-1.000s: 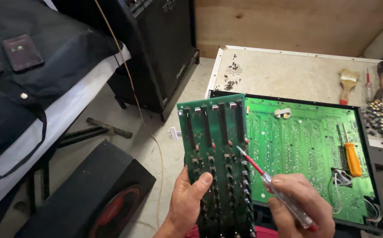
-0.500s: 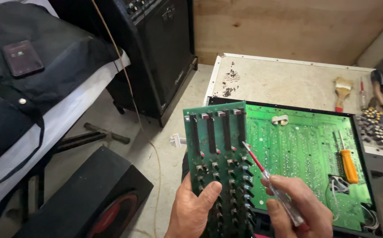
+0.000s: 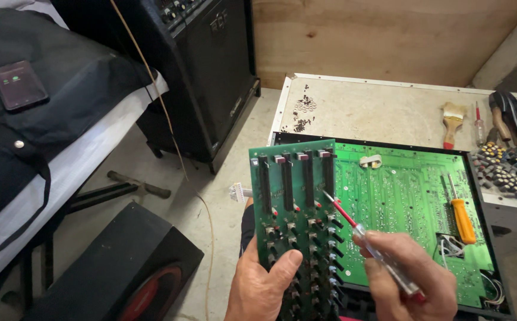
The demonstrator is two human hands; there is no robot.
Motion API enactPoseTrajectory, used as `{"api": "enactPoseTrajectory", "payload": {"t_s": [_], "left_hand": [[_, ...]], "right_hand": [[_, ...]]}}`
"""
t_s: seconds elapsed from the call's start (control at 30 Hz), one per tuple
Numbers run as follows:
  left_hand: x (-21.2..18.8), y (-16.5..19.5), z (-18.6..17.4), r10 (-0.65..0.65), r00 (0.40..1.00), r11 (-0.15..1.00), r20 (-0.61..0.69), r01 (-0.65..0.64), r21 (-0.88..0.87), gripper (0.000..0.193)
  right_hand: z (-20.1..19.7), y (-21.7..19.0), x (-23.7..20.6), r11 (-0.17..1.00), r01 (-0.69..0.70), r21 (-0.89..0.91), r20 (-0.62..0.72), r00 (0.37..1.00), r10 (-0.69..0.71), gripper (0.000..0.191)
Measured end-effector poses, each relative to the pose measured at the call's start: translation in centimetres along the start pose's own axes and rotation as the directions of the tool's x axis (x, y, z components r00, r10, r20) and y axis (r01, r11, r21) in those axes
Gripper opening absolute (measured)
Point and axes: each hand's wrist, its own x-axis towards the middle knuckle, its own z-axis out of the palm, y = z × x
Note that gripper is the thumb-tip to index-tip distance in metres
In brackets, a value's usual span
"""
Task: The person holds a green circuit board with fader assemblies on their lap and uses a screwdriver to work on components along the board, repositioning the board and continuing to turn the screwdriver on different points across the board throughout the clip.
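Left hand (image 3: 264, 285) grips the small green circuit board (image 3: 297, 208) upright; right hand (image 3: 410, 282) is closed around a red-shafted screwdriver (image 3: 365, 238), tip touching it.

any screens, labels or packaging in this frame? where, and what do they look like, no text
Phone: lies face up on the black bag at upper left; dark rounded rectangle, screen lit dimly with small green marks.
Amplifier panel: top of the black cabinet at upper centre; a row of pale knobs and markings, too small to make out.
No packages or signs in view.
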Motion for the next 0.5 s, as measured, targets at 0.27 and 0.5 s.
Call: {"api": "enactPoseTrajectory", "payload": {"t_s": [0.27,0.5], "left_hand": [[0.0,-0.4,0.0,-0.064,0.998,0.997,-0.025,0.063,-0.033,0.048],[-0.2,-0.1,0.1,-0.114,0.993,0.987,-0.018,0.111,-0.119,0.048]], "right_hand": [[-0.1,1.2,-0.3,0.999,-0.027,-0.043,-0.064,0.998,0.024,0.017],[-0.1,1.0,0.0,0.998,-0.040,0.057,-0.078,0.996,0.044,0.021]]}}
